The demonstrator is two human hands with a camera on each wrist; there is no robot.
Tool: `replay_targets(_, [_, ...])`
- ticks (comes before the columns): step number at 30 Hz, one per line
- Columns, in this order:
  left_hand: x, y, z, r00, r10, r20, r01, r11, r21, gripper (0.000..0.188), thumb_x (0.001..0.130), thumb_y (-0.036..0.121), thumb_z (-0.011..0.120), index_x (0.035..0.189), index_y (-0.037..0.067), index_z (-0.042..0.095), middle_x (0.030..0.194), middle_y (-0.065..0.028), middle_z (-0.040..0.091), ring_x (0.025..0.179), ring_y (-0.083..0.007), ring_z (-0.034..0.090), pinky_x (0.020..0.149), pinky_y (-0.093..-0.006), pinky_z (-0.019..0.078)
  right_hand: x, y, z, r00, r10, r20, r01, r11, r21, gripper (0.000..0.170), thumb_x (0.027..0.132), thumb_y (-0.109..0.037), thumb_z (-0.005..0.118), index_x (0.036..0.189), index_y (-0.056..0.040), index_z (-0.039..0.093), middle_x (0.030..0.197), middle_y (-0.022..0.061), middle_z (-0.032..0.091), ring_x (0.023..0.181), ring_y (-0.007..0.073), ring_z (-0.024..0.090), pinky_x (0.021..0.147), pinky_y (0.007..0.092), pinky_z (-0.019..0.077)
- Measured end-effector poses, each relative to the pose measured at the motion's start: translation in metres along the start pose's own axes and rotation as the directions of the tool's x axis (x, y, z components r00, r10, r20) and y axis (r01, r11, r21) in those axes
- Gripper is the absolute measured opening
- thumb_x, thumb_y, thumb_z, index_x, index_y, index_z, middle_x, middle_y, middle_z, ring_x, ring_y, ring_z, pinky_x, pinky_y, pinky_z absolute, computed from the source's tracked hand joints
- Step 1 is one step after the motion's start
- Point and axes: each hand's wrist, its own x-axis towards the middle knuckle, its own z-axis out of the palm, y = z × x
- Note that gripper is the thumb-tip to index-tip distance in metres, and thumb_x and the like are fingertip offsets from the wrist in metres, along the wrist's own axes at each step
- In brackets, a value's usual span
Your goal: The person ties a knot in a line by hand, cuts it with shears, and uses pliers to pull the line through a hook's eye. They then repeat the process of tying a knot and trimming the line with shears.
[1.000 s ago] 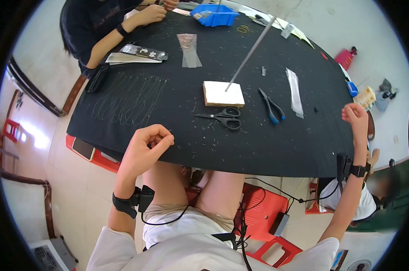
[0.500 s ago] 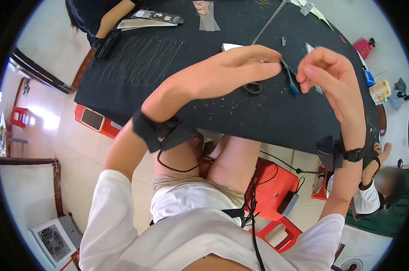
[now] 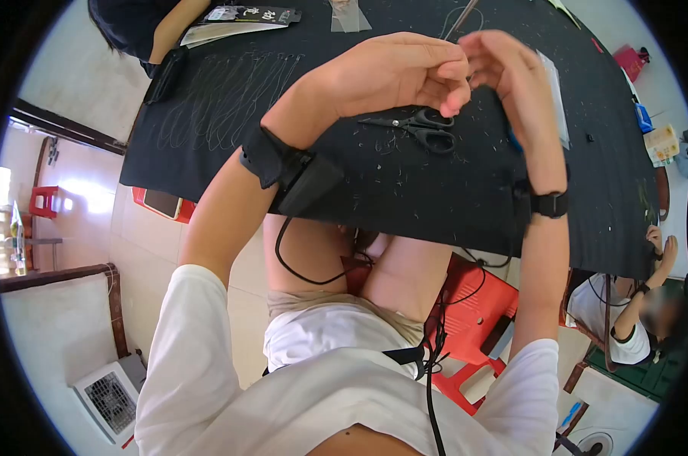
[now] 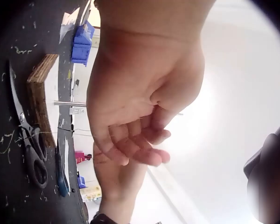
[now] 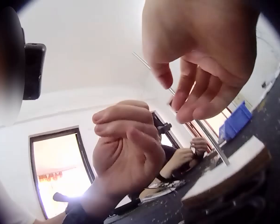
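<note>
My left hand [image 3: 389,72] is raised above the table with its fingers curled, and a thin cord [image 4: 79,133] runs to its fingers in the left wrist view. Close beside it is my right hand [image 3: 520,91], fingers bent and thumb apart from them, with nothing showing between. Beyond the hands a metal rod [image 5: 214,146] stands up from a white-topped wooden block [image 5: 238,171], which the hands hide in the head view. Black-handled scissors [image 3: 427,131] lie below the left hand. Pliers with blue handles [image 4: 61,175] are mostly covered by the right hand in the head view.
Several loops of thin cord [image 3: 230,99] lie spread on the black table at left, below a printed packet [image 3: 241,26]. A clear plastic strip [image 3: 554,99] lies right of my right hand. A blue bin [image 5: 235,121] stands farther back. Small clippings dot the cloth.
Both hands have come up and inward from the table's front and right side, and now meet near the rod. The head view has shifted; a cord loop now shows by the rod.
</note>
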Motion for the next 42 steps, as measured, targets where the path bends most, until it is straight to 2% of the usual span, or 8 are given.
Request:
replay_targets(7, [-0.003, -0.001, -0.004, 0.994, 0.047, -0.097, -0.058, 0.992, -0.114, 0.028, 0.094, 0.024, 0.028, 0.069, 0.013, 0.031, 0.067, -0.0021, 0.043, 0.064, -0.0122, 0.042, 0.08, -0.0291, 0.0374, -0.015, 0.027, 0.014, 0.977, 0.095, 0.19, -0.116, 0.988, 0.106, 0.023, 0.087, -0.015, 0.047, 0.098, 0.001, 0.06, 0.081, 0.0043, 0.062, 0.069, 0.0103, 0.058, 0.059, 0.022, 0.045])
replay_targets(9, [-0.004, -0.003, -0.006, 0.991, 0.057, -0.124, -0.073, 0.989, -0.129, 0.028, 0.094, 0.024, 0.028, 0.069, 0.013, 0.031, 0.067, -0.0018, 0.043, 0.064, -0.0122, 0.041, 0.081, -0.0295, 0.0366, -0.019, 0.025, 0.019, 0.974, 0.086, 0.208, -0.081, 0.996, -0.031, 0.021, 0.085, -0.013, 0.05, 0.098, 0.0001, 0.06, 0.079, 0.0033, 0.062, 0.07, 0.009, 0.058, 0.059, 0.0208, 0.0441])
replay_targets(11, [-0.005, -0.007, -0.01, 0.984, 0.032, -0.175, -0.072, 0.971, -0.228, 0.029, 0.095, 0.025, 0.026, 0.069, 0.013, 0.032, 0.067, -0.0012, 0.042, 0.064, -0.0126, 0.042, 0.083, -0.0297, 0.0363, -0.022, 0.022, 0.027, 0.97, 0.133, 0.204, -0.139, 0.99, 0.014, 0.017, 0.081, -0.011, 0.055, 0.093, -0.0006, 0.061, 0.075, 0.0017, 0.061, 0.067, 0.0068, 0.055, 0.058, 0.0195, 0.042])
replay_targets(14, [-0.007, -0.009, -0.014, 0.985, 0.018, -0.17, -0.068, 0.955, -0.29, 0.03, 0.095, 0.026, 0.025, 0.069, 0.014, 0.033, 0.067, -0.0004, 0.043, 0.065, -0.0123, 0.043, 0.084, -0.0298, 0.0362, -0.021, 0.027, 0.032, 0.975, 0.003, 0.223, 0.039, 0.982, -0.186, 0.014, 0.074, -0.012, 0.065, 0.083, -0.001, 0.061, 0.068, -0.0006, 0.056, 0.061, 0.0046, 0.05, 0.054, 0.0197, 0.0389])
replay_targets(27, [-0.01, -0.016, -0.019, 0.983, 0.058, -0.173, -0.127, 0.9, -0.418, 0.026, 0.096, 0.026, 0.025, 0.074, 0.013, 0.034, 0.074, -0.0006, 0.044, 0.072, -0.0122, 0.046, 0.094, -0.0305, 0.0352, -0.019, 0.027, 0.037, 0.949, 0.117, 0.292, -0.05, 0.973, -0.227, 0.013, 0.076, -0.007, 0.063, 0.087, -0.0018, 0.066, 0.075, 0.0029, 0.064, 0.063, 0.0077, 0.056, 0.06, 0.0207, 0.0451])
replay_targets(33, [-0.011, -0.025, -0.023, 0.95, 0.055, -0.306, -0.159, 0.932, -0.326, 0.026, 0.095, 0.028, 0.03, 0.078, 0.011, 0.041, 0.086, -0.0047, 0.053, 0.09, -0.0161, 0.052, 0.093, -0.0304, 0.036, -0.017, 0.02, 0.033, 0.901, 0.19, 0.391, -0.189, 0.981, -0.041, 0.014, 0.077, -0.006, 0.062, 0.087, 0.0021, 0.065, 0.078, 0.0077, 0.065, 0.067, 0.01, 0.06, 0.064, 0.0215, 0.0478])
replay_targets(38, [-0.013, -0.018, -0.011, 0.851, -0.179, -0.493, 0.08, 0.973, -0.215, 0.036, 0.092, 0.032, 0.037, 0.095, 0.001, 0.056, 0.095, -0.0089, 0.059, 0.091, -0.0177, 0.055, 0.09, -0.0299, 0.0376, -0.019, 0.014, 0.022, 0.922, 0.165, 0.35, -0.234, 0.958, 0.166, 0.014, 0.078, -0.007, 0.062, 0.089, 0.0011, 0.065, 0.076, 0.0084, 0.064, 0.065, 0.0104, 0.06, 0.059, 0.0205, 0.0479])
replay_targets(42, [-0.008, -0.021, -0.007, 0.855, -0.203, -0.477, 0.139, 0.976, -0.166, 0.043, 0.091, 0.034, 0.035, 0.102, -0.001, 0.056, 0.093, -0.0087, 0.059, 0.09, -0.0177, 0.055, 0.087, -0.0297, 0.0399, -0.017, 0.008, 0.011, 0.931, 0.157, 0.329, -0.262, 0.916, 0.304, 0.016, 0.08, -0.009, 0.06, 0.092, 0.0004, 0.065, 0.075, 0.0078, 0.064, 0.062, 0.01, 0.059, 0.052, 0.0191, 0.0448])
